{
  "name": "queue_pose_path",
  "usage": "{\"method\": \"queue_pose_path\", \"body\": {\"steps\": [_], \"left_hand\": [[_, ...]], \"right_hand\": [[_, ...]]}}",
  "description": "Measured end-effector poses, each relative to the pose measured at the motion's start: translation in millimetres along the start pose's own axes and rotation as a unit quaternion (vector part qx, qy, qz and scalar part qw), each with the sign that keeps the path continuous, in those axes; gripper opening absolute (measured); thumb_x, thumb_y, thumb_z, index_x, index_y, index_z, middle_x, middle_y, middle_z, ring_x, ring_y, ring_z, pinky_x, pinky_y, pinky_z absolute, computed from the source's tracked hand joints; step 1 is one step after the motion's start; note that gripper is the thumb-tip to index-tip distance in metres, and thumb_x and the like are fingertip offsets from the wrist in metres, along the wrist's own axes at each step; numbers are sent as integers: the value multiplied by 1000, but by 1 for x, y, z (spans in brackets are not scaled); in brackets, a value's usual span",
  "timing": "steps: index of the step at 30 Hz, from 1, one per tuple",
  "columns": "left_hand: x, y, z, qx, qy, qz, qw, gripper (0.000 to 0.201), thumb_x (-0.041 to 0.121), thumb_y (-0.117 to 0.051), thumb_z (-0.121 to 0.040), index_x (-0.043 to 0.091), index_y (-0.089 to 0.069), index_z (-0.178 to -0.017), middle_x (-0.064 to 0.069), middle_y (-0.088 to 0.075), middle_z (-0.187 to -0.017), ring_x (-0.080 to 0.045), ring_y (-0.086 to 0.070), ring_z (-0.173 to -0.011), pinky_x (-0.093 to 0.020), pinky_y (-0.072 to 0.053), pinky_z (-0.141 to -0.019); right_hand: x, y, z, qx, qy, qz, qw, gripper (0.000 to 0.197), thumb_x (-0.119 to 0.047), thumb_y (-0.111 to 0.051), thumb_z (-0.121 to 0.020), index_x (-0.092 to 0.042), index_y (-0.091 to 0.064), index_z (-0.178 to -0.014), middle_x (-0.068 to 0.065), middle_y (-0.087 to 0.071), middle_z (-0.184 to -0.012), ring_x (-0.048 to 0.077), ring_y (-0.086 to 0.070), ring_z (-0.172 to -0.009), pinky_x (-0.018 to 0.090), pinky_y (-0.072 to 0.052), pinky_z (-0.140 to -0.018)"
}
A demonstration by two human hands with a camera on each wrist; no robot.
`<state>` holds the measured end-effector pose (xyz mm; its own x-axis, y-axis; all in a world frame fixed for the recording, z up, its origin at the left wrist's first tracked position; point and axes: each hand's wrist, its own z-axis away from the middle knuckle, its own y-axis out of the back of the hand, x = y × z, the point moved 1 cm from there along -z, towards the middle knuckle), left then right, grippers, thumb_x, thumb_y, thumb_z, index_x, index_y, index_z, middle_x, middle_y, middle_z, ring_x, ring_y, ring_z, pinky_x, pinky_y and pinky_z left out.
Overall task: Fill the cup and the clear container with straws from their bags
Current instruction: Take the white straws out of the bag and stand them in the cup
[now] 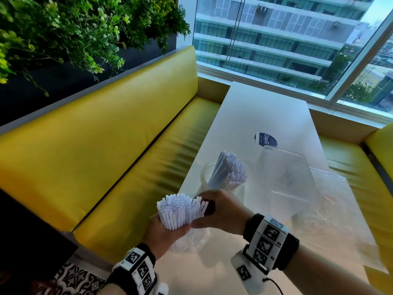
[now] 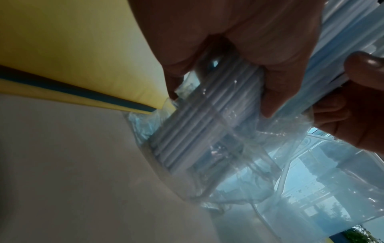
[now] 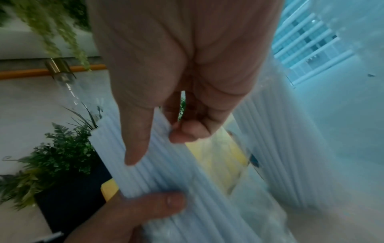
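Observation:
My left hand grips a thick bundle of white straws upright above the table's near left edge. The bundle's lower end sits in a clear plastic bag. My right hand pinches a few straws at the bundle's right side; the right wrist view shows thumb and fingers closed on the straws. In the left wrist view my fingers wrap the bagged straws. Just behind stands a clear cup holding white straws. The clear container sits to its right.
A white table runs toward the window. A second crumpled clear bag lies right of the container. A blue and white label lies beyond it. Yellow benches flank the table, and plants hang at the upper left.

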<state>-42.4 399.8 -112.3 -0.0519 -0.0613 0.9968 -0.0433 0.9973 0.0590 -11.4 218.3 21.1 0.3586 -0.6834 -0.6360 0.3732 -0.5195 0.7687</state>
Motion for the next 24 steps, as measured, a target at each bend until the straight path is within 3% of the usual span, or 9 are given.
{"method": "queue_pose_path", "body": {"steps": [1, 3, 6, 8, 10, 13, 16, 20, 24], "left_hand": [[2, 0, 0, -5, -9, -5, 1000, 49, 40, -88, -54, 20, -69, -94, 1, -76, -90, -16, -73, -86, -29, -61, -71], [3, 0, 0, -7, -13, -6, 1000, 46, 42, -87, -55, 25, -69, -94, 2, -76, -90, -16, -73, -86, -30, -61, -71], [6, 0, 0, 1, -8, -4, 1000, 43, 43, -84, -51, 36, -68, -91, 6, -75, -89, -14, -73, -83, -27, -60, -69], [7, -1, 0, -2, -5, -4, 1000, 43, 43, -82, -49, 40, -68, -89, 8, -75, -89, -13, -72, -81, -24, -59, -68], [7, -3, 0, -7, -3, -4, 1000, 45, 44, -82, -48, 43, -68, -90, 10, -75, -90, -11, -72, -83, -21, -58, -69], [9, -4, -1, -13, -9, -1, 1000, 45, 43, -83, -49, 43, -69, -92, 13, -75, -93, -10, -72, -87, -17, -56, -71], [14, -4, -1, -23, -12, 0, 1000, 45, 42, -84, -49, 47, -70, -91, 14, -75, -94, -9, -72, -89, -20, -58, -74], [17, -4, -1, -20, -8, 2, 1000, 43, 43, -83, -53, 43, -68, -93, 11, -75, -93, -12, -72, -88, -28, -60, -76], [14, -3, -1, -13, 14, 0, 1000, 49, 44, -83, -49, 26, -69, -93, 8, -74, -92, -14, -72, -87, -32, -61, -76]], "right_hand": [[6, -8, 1, 20, 16, -10, 1000, 38, -40, -88, -67, -10, -68, -79, 4, -62, -75, 12, -51, -62, 28, -44, -60], [13, -18, 4, 68, 47, -27, 996, 34, -38, -85, -72, -9, -68, -73, 2, -60, -74, 12, -52, -65, 21, -43, -60], [14, -21, 7, 125, 88, -26, 988, 22, -30, -76, -81, -10, -68, -77, -2, -63, -81, 11, -58, -70, 19, -47, -66], [13, -21, 8, 146, 113, -16, 983, 13, -24, -70, -84, -12, -67, -79, -9, -59, -78, 7, -53, -65, 16, -43, -63], [16, -22, 8, 147, 109, -25, 983, 9, -19, -70, -81, -15, -64, -76, -12, -55, -73, 4, -47, -61, 14, -39, -61], [21, -27, 9, 113, 77, -57, 989, 15, -17, -77, -74, -12, -66, -83, -5, -63, -74, 10, -50, -62, 18, -42, -59], [21, -32, 9, 93, 85, -62, 990, 21, -21, -83, -71, -13, -67, -83, -5, -65, -74, 10, -54, -64, 21, -44, -59], [25, -33, 7, 122, 66, -43, 989, 29, -33, -76, -81, -10, -62, -73, -3, -60, -67, 15, -51, -61, 30, -45, -59], [25, -32, 8, 157, 91, -39, 983, 24, -23, -75, -79, -8, -60, -68, -6, -54, -63, 12, -47, -58, 22, -41, -56]]}}
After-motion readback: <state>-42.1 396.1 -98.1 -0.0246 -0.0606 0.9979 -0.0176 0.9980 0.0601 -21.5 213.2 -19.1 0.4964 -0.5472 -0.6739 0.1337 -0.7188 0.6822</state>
